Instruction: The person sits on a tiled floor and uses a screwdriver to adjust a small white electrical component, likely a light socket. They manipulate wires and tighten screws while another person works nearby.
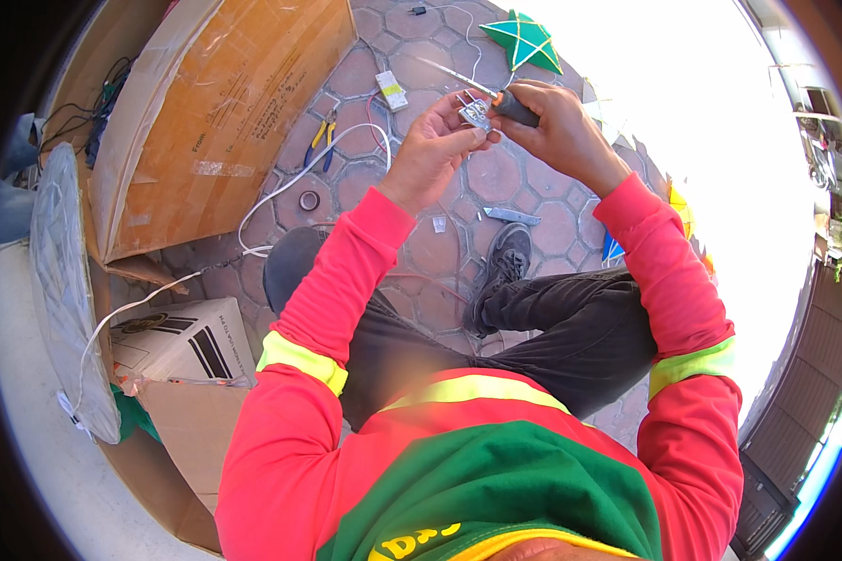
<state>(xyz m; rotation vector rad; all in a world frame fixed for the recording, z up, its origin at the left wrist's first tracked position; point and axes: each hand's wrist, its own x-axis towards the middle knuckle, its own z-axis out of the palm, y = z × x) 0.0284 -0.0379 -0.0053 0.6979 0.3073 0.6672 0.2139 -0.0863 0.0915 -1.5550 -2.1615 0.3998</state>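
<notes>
Electrical fitting [475, 116] in left hand [434, 142], screwdriver [518, 110] (dark-handled) in right hand [561, 131]

A long screwdriver with a slim metal shaft and a dark grey handle, orange at its front end [509, 101], lies slanted in the right hand [561, 123], its shaft pointing up and to the left. Just below the shaft, a small, whitish electrical fitting with shiny metal parts on its face [475, 114] is pinched in the fingers of the left hand [432, 142], metal face upward; its finer details are too small to tell.
</notes>
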